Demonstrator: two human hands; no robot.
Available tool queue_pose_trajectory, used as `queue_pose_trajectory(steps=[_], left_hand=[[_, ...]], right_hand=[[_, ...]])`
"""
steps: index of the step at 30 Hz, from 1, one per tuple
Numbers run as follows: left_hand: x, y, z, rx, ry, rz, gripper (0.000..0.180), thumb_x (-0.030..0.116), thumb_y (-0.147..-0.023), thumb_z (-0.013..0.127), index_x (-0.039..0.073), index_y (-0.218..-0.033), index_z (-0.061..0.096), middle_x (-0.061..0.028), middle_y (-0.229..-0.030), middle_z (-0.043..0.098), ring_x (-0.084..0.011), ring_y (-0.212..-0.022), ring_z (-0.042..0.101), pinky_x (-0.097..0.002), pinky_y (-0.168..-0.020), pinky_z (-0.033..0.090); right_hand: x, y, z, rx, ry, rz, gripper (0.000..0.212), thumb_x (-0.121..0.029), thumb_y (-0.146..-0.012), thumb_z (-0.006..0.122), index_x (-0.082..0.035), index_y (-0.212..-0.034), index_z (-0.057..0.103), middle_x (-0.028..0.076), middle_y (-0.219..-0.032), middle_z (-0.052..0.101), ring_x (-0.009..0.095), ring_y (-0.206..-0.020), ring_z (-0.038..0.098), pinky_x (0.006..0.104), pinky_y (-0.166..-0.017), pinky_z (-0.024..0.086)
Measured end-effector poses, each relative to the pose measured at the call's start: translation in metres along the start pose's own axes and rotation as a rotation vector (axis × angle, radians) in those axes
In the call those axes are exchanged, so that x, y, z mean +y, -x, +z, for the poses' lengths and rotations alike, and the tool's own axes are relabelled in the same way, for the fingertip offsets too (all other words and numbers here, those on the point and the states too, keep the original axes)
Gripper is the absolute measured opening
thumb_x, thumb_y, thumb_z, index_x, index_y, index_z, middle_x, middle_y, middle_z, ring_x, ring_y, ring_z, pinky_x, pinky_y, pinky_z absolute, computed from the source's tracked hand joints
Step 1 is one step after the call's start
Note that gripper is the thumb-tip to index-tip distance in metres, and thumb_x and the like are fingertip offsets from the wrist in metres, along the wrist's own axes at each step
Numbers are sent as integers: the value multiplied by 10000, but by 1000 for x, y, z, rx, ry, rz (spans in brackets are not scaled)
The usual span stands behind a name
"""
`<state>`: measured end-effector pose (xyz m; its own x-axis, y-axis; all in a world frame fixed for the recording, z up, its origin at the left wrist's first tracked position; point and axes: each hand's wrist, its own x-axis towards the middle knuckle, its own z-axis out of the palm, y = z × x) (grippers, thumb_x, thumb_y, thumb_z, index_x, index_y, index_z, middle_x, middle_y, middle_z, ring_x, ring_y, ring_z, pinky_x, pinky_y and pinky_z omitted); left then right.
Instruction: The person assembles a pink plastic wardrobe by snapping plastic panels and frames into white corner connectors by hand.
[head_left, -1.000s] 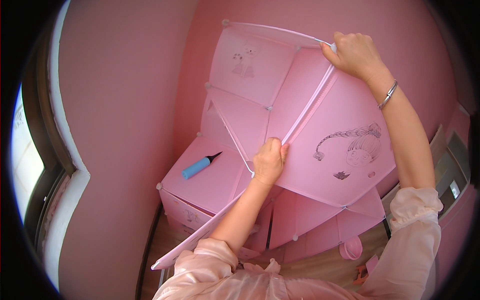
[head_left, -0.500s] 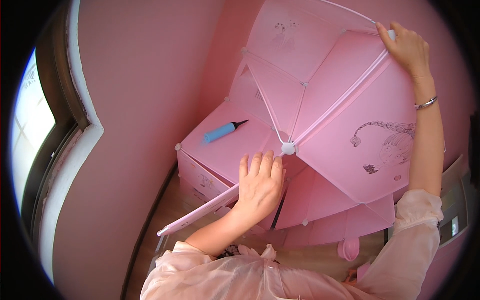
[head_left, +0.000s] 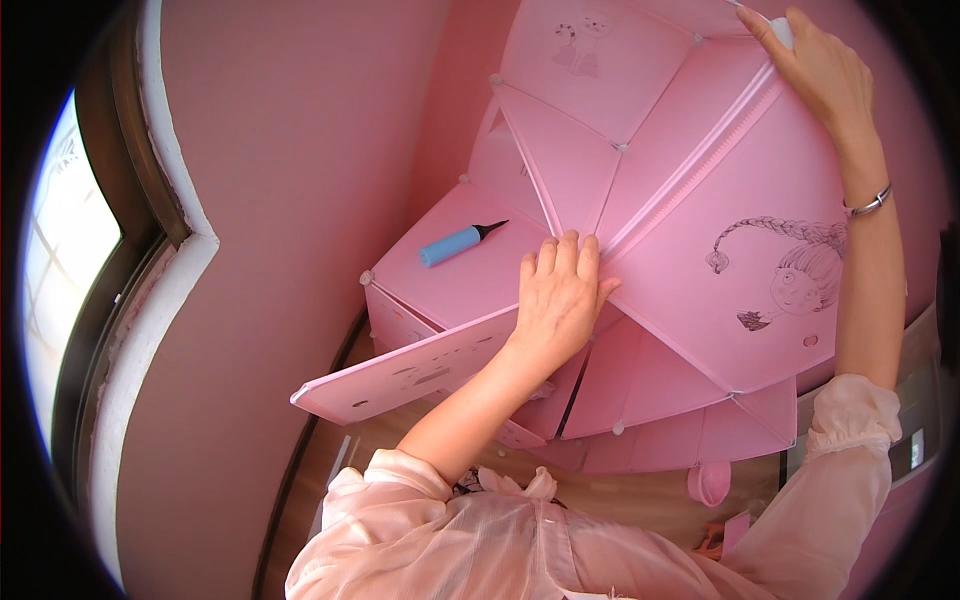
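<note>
A pink cube storage cabinet of plastic panels (head_left: 690, 250), with wire-edged frames and white corner connectors, stands in front of me. My left hand (head_left: 558, 290) is closed over the middle joint where several panels meet, covering its white connector. My right hand (head_left: 822, 75) grips the upper right corner, its fingers around another white connector (head_left: 781, 32). A pink door panel (head_left: 420, 365) swings out toward me below my left hand. The large panel under my right arm carries a drawing of a girl with a braid (head_left: 795, 280).
A blue hand pump (head_left: 452, 246) with a black nozzle lies on a lower cabinet top (head_left: 430, 290). At left are a pink wall (head_left: 280, 220) and a window (head_left: 75, 260) with a dark frame. A pink loop-shaped item (head_left: 708, 484) is near the wooden floor (head_left: 640, 500).
My left hand has moved up and right onto the middle connector, hiding it. The door panel shows more of its face. My right hand stays on the corner, shifted slightly in view.
</note>
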<state>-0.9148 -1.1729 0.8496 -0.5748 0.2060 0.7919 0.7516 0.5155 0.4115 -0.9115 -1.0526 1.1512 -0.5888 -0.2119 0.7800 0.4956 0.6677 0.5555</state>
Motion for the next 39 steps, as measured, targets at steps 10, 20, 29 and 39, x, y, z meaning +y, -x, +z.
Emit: queue_pose_trajectory(steps=[10, 20, 29, 39], left_hand=[[13, -9, 33, -138, 148, -114, 539, 189, -787, 528, -71, -1185, 273, -205, -1059, 468, -328, -910, 495, -426, -751, 393], [-22, 56, -108, -192, -354, -16, 351, 194, -746, 566, 17, -1041, 497, -129, -1020, 530, -282, -973, 485, -504, -904, 272], [-27, 104, -187, -429, -388, -236, 221, 209, -785, 542, 43, -651, 485, -110, -586, 540, -296, -549, 529, -377, -503, 417], [53, 150, -165, -778, 187, -249, 403, 203, -796, 492, -70, -1054, 345, -289, -875, 514, -409, -647, 542, -446, -583, 457]], right_hand=[[-14, 1, 1, 202, -115, -60, 421, -414, -794, 430, -17, -748, 562, 219, -678, 572, 374, -686, 567, 437, -635, 443], [-3, 19, 10, 69, -101, 88, 479, -553, -797, 397, -86, -847, 490, 135, -767, 605, 329, -731, 579, 405, -614, 451], [-51, 125, -25, 243, -811, 194, 204, -282, -801, 503, -93, -746, 556, 84, -654, 601, 268, -586, 579, 375, -516, 431], [-129, 267, -1, -844, -1014, 346, 471, -430, -829, 427, -15, -676, 588, 132, -578, 569, 272, -608, 583, 363, -537, 438]])
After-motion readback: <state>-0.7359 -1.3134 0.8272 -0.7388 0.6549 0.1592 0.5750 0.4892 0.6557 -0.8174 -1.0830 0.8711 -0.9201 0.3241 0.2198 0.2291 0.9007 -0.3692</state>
